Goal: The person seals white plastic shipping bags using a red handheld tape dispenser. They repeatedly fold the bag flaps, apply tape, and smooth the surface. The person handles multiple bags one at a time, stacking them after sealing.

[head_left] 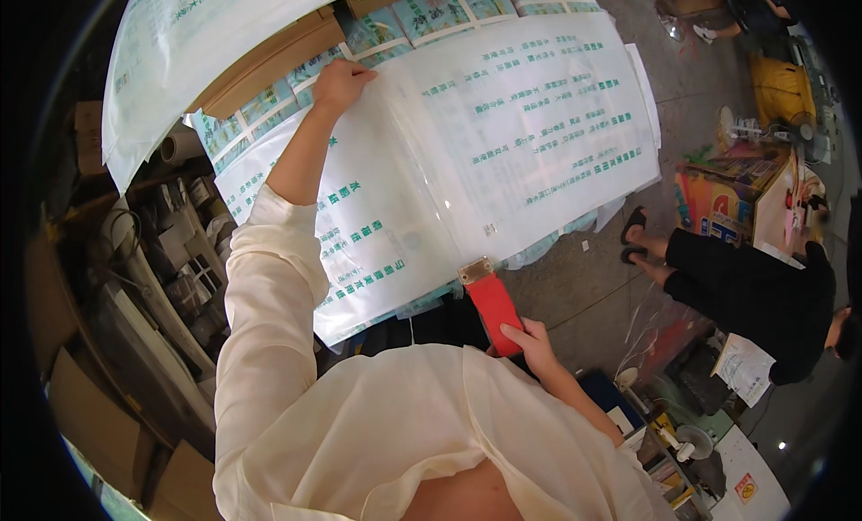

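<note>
Left hand [343,83] at far edge of white sheets [530,148], fingers curled, grip unclear, right hand [533,347] near, fingers clamped on red metal-ended tool [494,311]

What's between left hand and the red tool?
Head view: printed white sheeting, with a clear glossy strip running over it from near the left hand toward the red tool.

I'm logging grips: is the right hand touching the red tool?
Touching: in the head view, the right hand grips the near end of the red tool.
</note>
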